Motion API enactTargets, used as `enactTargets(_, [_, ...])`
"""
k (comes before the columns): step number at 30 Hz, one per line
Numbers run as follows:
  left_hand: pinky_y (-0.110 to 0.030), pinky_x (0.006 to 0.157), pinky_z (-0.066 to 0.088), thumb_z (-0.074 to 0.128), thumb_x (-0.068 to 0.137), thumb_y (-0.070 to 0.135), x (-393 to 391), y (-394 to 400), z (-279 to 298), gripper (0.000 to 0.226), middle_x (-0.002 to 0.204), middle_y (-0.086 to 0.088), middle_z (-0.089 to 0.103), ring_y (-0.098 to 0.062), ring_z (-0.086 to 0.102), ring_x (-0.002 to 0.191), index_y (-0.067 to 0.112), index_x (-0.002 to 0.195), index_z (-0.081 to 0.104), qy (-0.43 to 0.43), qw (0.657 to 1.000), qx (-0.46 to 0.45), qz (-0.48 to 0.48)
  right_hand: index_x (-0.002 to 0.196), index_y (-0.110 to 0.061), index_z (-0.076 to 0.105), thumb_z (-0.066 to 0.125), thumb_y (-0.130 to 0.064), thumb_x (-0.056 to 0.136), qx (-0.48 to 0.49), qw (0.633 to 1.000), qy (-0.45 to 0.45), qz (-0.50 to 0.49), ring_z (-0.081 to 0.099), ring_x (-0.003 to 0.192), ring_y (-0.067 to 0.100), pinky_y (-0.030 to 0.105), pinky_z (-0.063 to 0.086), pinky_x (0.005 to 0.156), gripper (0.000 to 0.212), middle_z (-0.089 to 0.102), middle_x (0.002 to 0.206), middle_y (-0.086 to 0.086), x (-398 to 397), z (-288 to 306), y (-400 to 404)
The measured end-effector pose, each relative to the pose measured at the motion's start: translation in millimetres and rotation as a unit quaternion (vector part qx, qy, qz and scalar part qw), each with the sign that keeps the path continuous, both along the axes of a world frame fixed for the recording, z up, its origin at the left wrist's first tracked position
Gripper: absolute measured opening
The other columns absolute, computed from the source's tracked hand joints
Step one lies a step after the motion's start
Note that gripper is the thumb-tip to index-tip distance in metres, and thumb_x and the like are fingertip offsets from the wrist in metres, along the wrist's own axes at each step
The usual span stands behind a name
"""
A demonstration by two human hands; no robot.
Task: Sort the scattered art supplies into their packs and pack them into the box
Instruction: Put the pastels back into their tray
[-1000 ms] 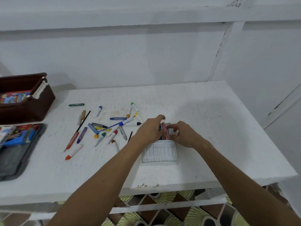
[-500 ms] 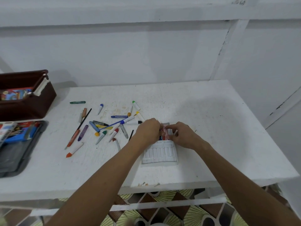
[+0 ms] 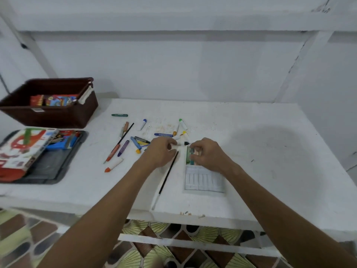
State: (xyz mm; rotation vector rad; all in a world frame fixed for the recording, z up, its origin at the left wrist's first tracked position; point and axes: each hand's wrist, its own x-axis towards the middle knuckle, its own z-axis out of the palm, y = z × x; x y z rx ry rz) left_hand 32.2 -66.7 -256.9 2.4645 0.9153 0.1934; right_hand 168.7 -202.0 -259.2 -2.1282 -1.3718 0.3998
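From the head camera, both hands work near the middle of the white table. The left hand has its fingers curled, and seems to pinch a white marker with a black cap, though blur makes the grip hard to confirm. The right hand presses curled fingers onto the crayons sitting in the far end of a clear plastic tray, which lies toward the table's front edge. A thin black paintbrush lies slanted just left of the tray, its far end under the left hand. Loose markers and crayons are scattered toward the table's back left. A brown box holding colourful packs stands at the back left corner, and in front of it at the left edge a grey case carries a red and white pack.
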Motion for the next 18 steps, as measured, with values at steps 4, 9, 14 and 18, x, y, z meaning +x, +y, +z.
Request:
enactTargets(4, [-0.021,0.078,0.043,0.061,0.088,0.021,-49,30,2,0.028,0.106,-0.003,0.066,-0.013,0.056,0.084,0.019,0.116,0.067,0.022,0.996,0.005,0.092,0.111,-0.009,0.067,0.070,-0.021,0.083,-0.007,0.999,0.021,0.027,0.057,0.092,0.018,0.014,0.033,0.074,0.031,0.063,0.101,0.007,-22,-1,30])
enactTargets(9, [-0.028,0.083,0.044,0.055,0.092,0.024,-105,68,-2,0.027,0.113,-0.007,0.064,-0.024,0.058,0.098,0.015,0.114,0.067,0.068,0.975,0.030,0.210,0.115,-0.007,0.065,0.067,-0.021,0.084,-0.046,0.999,0.020,0.008,0.059,0.100,0.019,0.016,0.038,0.076,0.034,0.063,0.111,0.009,-37,-7,60])
enactTargets(14, [-0.034,0.074,0.056,0.054,0.092,0.030,-119,82,-7,0.025,0.099,-0.006,0.064,-0.025,0.064,0.081,0.016,0.107,0.068,0.094,0.967,0.006,0.235,0.112,-0.003,0.063,0.066,-0.024,0.085,-0.072,0.997,0.001,-0.025,0.060,0.098,0.026,0.030,0.047,0.082,0.034,0.064,0.108,0.013,-44,-15,78])
enactTargets(18, [-0.031,0.063,0.048,0.054,0.091,0.033,-110,80,-10,0.026,0.084,-0.005,0.060,-0.022,0.058,0.077,0.011,0.096,0.067,0.132,0.966,0.035,0.220,0.113,-0.003,0.062,0.065,-0.022,0.086,-0.072,0.997,0.010,-0.038,0.062,0.096,0.025,0.031,0.050,0.080,0.034,0.065,0.107,0.012,-49,-15,83])
